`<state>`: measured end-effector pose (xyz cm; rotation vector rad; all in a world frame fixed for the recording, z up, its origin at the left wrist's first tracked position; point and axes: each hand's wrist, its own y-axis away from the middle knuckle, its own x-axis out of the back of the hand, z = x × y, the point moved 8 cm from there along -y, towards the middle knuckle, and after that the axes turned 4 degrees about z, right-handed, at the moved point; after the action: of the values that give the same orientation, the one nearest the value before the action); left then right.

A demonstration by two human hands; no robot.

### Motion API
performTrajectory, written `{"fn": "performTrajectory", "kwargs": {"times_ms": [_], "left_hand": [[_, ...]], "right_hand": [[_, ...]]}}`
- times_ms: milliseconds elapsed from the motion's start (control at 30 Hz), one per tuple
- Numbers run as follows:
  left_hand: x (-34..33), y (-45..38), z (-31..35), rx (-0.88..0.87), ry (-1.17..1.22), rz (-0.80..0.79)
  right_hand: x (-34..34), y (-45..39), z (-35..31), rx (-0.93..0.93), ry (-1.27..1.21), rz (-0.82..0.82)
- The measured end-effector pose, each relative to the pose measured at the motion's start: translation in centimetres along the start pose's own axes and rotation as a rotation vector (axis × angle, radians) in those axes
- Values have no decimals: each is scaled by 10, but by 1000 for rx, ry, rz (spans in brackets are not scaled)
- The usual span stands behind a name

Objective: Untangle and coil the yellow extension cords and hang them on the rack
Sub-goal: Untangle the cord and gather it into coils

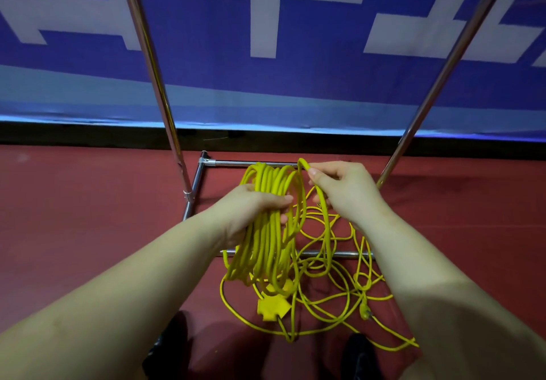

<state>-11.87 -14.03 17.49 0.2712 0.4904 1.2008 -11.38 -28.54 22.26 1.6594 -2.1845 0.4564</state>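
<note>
Yellow coil (pixel 267 226), its loops long from rack base toward the feet, hangs gripped in the left hand (pixel 254 214); the right hand (pixel 344 190) pinches one upright strand (pixel 323 211) just beside it, above the floor tangle (pixel 334 285).

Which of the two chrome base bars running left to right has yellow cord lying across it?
The nearer base bar: loose yellow cord crosses over it, between the forearms. On the far base bar by the wall, no cord is seen lying.
</note>
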Motion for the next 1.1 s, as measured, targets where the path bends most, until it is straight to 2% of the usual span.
{"fn": "performTrajectory", "kwargs": {"times_ms": [100,233,467,567,633,700,767,833,900,1000,1067,1100], "left_hand": [[-5,2,-5,0,-30,-8],[-10,2,-7,-16,-41,3],[-9,1,-6,-46,-46,38],[-13,3,-7,-39,-93,-34],[-20,6,-8,-21,-54,-125],[-23,8,-9,-14,-21,-146],[-21,6,-8,-22,-11,-110],[-13,3,-5,-39,2,-41],[-1,-3,1,-62,41,57],[19,-11,9,-29,167,154],[32,-14,14,0,251,183],[38,-14,16,3,278,192]], "right_hand": [[-10,3,0,-36,-38,-67],[-20,9,5,-200,-261,-132],[-23,10,15,-439,-574,-118],[-24,7,19,-485,-668,-89],[-25,5,22,-513,-725,-82],[-25,5,24,-533,-747,-85],[-23,4,24,-505,-654,-87],[-22,4,21,-419,-428,-147],[-28,10,16,-310,-116,-306],[-48,31,19,-111,378,-636],[-57,41,29,19,625,-746],[-59,42,31,37,630,-748]]}}
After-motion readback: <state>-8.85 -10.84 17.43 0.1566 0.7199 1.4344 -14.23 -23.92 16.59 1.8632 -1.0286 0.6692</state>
